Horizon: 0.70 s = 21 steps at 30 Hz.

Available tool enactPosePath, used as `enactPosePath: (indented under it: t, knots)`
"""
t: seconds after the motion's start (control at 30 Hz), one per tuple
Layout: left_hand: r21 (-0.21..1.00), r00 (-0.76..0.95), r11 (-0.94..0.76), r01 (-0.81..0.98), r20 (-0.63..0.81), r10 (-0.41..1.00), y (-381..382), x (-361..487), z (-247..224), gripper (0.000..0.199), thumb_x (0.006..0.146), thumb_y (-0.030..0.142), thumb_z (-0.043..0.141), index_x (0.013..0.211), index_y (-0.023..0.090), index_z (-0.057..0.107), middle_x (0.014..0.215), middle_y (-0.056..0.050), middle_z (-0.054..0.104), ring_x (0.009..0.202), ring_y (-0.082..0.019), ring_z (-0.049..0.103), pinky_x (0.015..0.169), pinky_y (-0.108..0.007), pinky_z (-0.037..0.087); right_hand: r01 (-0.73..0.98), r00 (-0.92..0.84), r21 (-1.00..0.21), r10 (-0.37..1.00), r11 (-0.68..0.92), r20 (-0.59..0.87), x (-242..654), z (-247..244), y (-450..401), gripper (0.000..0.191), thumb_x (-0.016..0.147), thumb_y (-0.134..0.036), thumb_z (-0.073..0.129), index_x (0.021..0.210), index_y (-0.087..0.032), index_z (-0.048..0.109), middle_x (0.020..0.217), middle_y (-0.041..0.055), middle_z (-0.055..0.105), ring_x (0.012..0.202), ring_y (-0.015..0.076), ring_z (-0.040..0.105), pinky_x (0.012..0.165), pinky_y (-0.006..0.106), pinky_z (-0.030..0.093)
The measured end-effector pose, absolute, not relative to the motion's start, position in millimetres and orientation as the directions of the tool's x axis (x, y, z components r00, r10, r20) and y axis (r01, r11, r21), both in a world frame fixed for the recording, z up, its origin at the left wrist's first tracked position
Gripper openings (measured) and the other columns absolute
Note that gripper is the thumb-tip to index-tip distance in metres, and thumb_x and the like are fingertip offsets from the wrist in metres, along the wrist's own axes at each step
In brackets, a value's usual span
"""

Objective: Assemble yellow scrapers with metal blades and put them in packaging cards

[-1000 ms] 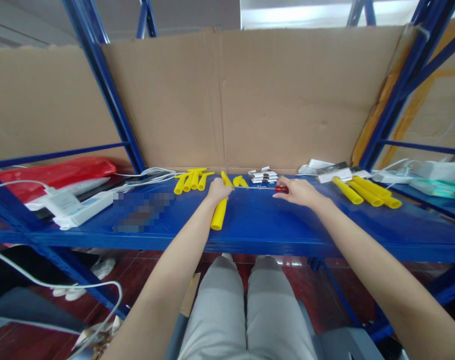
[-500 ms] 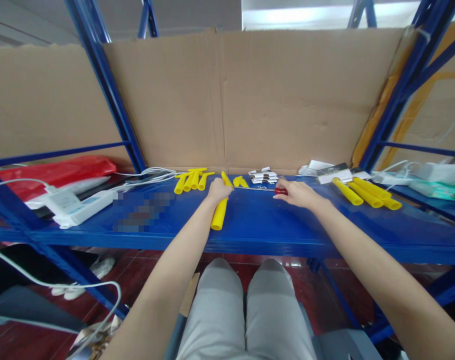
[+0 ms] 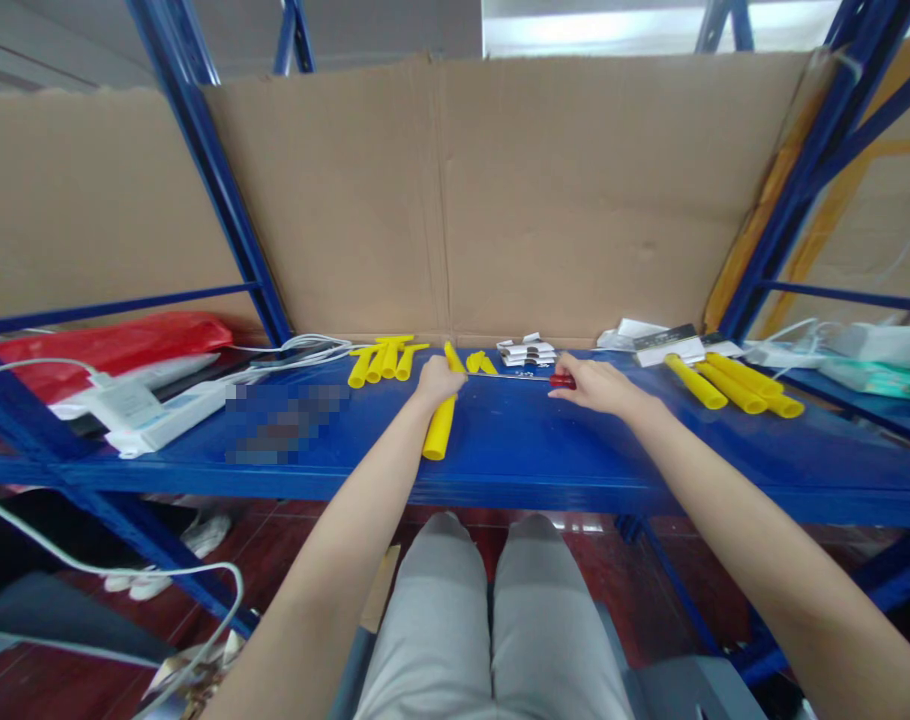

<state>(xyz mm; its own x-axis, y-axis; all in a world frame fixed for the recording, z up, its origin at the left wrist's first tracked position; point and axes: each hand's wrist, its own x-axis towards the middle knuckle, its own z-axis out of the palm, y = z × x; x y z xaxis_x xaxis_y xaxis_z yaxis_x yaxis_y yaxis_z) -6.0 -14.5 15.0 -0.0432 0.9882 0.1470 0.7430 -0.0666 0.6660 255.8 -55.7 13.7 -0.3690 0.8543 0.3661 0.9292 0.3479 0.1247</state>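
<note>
My left hand (image 3: 439,380) is closed around a yellow plastic tube (image 3: 440,430) that lies lengthwise on the blue shelf. In my right hand (image 3: 591,384) is the red handle of a screwdriver (image 3: 562,381). Its thin metal shaft runs left, level above the shelf, to the tube beside my left fingers; the tip's exact contact is too small to make out. Just behind the shaft lie small yellow pieces (image 3: 480,362) and a stack of white-and-black packets (image 3: 527,352) with small metal bits in front.
Several yellow T-shaped pieces (image 3: 384,358) lie at left, and several yellow tubes (image 3: 732,384) at right near a black-and-white box (image 3: 669,346). A white power strip (image 3: 170,415) with cables sits far left. Cardboard (image 3: 545,200) walls off the back of the blue shelf (image 3: 530,450).
Almost nothing differs. My right fingers have shifted slightly on the screwdriver handle, while the left hand and the tube stay in place.
</note>
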Motion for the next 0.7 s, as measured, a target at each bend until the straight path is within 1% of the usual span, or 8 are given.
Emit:
enactPosePath:
  t: [0.07,0.13,0.23,0.33,0.47,0.53,0.6,0.7]
  knots:
    - [0.675,-0.035,-0.077,0.734,0.15,0.988,-14.6,-6.0,14.6,0.013,0.078,0.011,0.06,0.085,0.006,0.069,0.086,-0.018,0.074,0.077,-0.025,0.073,0.065,-0.026,0.054,0.934,-0.357,0.125,0.858,0.335,0.369,256.7,13.9,-55.3,0.019,0.089,-0.032,0.057,0.104,-0.02,0.056,0.091,0.0074,0.072,0.077,0.0214,0.066,0.061,0.026,0.039]
    - [0.681,-0.035,-0.081,0.728,0.155,0.987,-14.0,-6.2,14.0,0.013,0.078,0.011,0.06,0.084,0.006,0.069,0.085,-0.018,0.074,0.076,-0.025,0.073,0.065,-0.026,0.054,0.935,-0.355,0.144,0.862,0.325,0.361,256.6,15.0,-56.2,0.016,0.091,-0.03,0.053,0.103,-0.019,0.057,0.091,0.0084,0.072,0.079,0.0219,0.066,0.063,0.027,0.039]
    - [0.69,-0.047,-0.073,0.72,0.154,0.987,-11.8,-6.9,12.8,0.012,0.078,0.011,0.06,0.084,0.006,0.069,0.083,-0.017,0.074,0.074,-0.024,0.073,0.064,-0.026,0.054,0.929,-0.367,0.17,0.868,0.327,0.335,255.1,16.8,-58.6,0.02,0.094,-0.034,0.049,0.101,-0.018,0.06,0.096,0.0104,0.072,0.086,0.024,0.067,0.067,0.028,0.04]
    - [0.695,-0.055,-0.07,0.715,0.156,0.986,-10.3,-7.4,11.9,0.011,0.077,0.012,0.06,0.083,0.007,0.069,0.081,-0.016,0.074,0.073,-0.024,0.073,0.064,-0.026,0.054,0.926,-0.376,0.144,0.871,0.348,0.316,254.0,16.9,-59.2,0.024,0.097,-0.034,0.045,0.1,-0.02,0.063,0.101,0.0099,0.072,0.09,0.0235,0.067,0.069,0.028,0.041]
    - [0.699,-0.055,-0.069,0.712,0.153,0.987,-11.8,-6.6,12.5,0.009,0.076,0.01,0.061,0.08,0.007,0.069,0.081,-0.016,0.074,0.072,-0.025,0.072,0.063,-0.026,0.053,0.931,-0.366,0.116,0.871,0.347,0.327,255.2,14.4,-56.1,0.022,0.092,-0.037,0.055,0.102,-0.019,0.06,0.096,0.0096,0.072,0.085,0.023,0.067,0.066,0.027,0.04]
    - [0.703,-0.051,-0.069,0.708,0.148,0.988,-13.1,-6.2,12.9,0.009,0.075,0.01,0.062,0.08,0.007,0.069,0.081,-0.016,0.074,0.072,-0.025,0.072,0.062,-0.026,0.053,0.929,-0.37,0.127,0.862,0.347,0.348,256.6,13.6,-54.8,0.021,0.089,-0.034,0.059,0.104,-0.019,0.058,0.091,0.0088,0.072,0.08,0.0222,0.066,0.063,0.026,0.039]
    - [0.701,-0.038,-0.081,0.708,0.152,0.988,-13.8,-6.2,13.1,0.01,0.075,0.009,0.061,0.08,0.006,0.069,0.082,-0.016,0.074,0.072,-0.025,0.072,0.061,-0.026,0.053,0.924,-0.382,0.149,0.849,0.352,0.366,257.5,14.0,-55.0,0.017,0.091,-0.03,0.056,0.103,-0.019,0.059,0.089,0.0081,0.072,0.078,0.0213,0.066,0.063,0.026,0.039]
    - [0.697,-0.017,-0.095,0.711,0.153,0.988,-13.4,-6.9,13.0,0.012,0.075,0.009,0.06,0.081,0.005,0.07,0.082,-0.017,0.074,0.073,-0.025,0.072,0.061,-0.025,0.052,0.918,-0.397,0.169,0.845,0.36,0.357,257.0,16.1,-57.2,0.017,0.094,-0.031,0.05,0.099,-0.019,0.062,0.094,0.0091,0.073,0.084,0.0224,0.067,0.066,0.027,0.04]
